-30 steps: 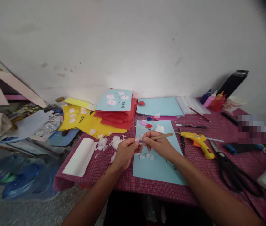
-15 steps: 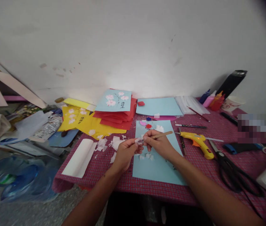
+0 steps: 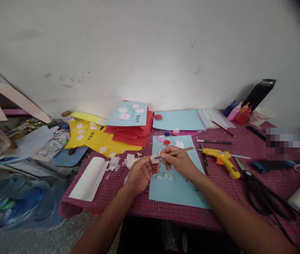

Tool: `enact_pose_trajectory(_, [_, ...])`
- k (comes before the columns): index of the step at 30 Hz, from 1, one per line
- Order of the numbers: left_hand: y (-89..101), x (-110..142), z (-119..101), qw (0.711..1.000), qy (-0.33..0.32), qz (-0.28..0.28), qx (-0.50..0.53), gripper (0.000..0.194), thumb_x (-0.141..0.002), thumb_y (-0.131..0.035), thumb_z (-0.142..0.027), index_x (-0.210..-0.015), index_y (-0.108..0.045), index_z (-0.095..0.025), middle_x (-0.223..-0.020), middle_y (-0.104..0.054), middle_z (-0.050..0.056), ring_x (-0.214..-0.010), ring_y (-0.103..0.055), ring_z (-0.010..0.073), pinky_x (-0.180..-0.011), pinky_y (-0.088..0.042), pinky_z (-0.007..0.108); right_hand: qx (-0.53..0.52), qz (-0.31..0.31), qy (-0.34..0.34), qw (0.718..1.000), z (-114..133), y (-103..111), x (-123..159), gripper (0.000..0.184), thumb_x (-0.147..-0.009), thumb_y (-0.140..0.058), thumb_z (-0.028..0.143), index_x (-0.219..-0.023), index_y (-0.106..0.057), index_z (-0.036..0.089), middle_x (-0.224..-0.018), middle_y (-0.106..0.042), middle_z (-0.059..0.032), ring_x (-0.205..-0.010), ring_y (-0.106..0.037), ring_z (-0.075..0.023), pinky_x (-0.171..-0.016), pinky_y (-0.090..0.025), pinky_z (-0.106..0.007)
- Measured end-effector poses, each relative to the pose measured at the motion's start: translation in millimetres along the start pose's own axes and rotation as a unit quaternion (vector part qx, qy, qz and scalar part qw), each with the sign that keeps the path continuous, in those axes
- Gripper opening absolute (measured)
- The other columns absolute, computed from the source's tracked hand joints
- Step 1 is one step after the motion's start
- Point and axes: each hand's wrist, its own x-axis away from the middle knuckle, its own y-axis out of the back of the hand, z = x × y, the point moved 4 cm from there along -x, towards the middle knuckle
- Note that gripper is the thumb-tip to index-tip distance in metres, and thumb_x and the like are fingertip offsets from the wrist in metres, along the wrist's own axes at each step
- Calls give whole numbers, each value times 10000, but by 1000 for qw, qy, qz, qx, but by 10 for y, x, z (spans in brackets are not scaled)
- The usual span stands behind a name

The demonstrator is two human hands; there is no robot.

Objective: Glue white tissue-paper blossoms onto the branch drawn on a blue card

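My right hand (image 3: 175, 158) is closed round a tan wooden stick (image 3: 185, 150), whose long end points up to the right. A small scrap of white paper (image 3: 154, 159) is at the fingertips of my left hand (image 3: 141, 173); its palm is turned up and the lower fingers are loosely curled. The stick's working tip is hidden between the two hands. Beneath them lies a light blue sheet (image 3: 176, 192), with white paper petals (image 3: 165, 176) stuck or resting on it. Red, pink and dark blue dabs of paint (image 3: 167, 142) show near its top edge.
Torn white paper (image 3: 130, 160) and a folded white sheet (image 3: 88, 180) lie to the left. Behind are red sheets (image 3: 131, 135) topped by a blue flower card (image 3: 127, 113). A yellow glue gun (image 3: 222, 157), black scissors (image 3: 263, 194) and paint bottles (image 3: 242, 114) are on the right.
My left hand has loosened and rolled palm-up, its lower fingers spreading from the earlier pinch, and the paper scrap shows more. My right hand keeps the stick in nearly the same place.
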Motion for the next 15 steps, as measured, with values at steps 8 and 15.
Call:
enact_pose_trajectory(8, [-17, 1, -3, 999, 14, 14, 30, 191, -747, -765, -196, -912, -719, -112, -805, -655, 36, -686, -588, 94, -662, -485, 224, -51, 3, -35, 998, 11, 0, 9, 279, -810, -721, 430, -840, -618, 172, -658, -636, 19, -472, -550, -95, -473, -425, -236])
enact_pose_trajectory(15, [3, 7, -5, 1000, -3, 14, -10, 218, -679, -754, -91, -897, -735, -92, -736, -668, 39, -646, -603, 93, -634, -501, 215, -72, 19, -37, 997, 7, 11, 9, 262, -817, -728, 400, -861, -625, 164, -655, -644, 17, -472, -555, -91, -462, -428, -224])
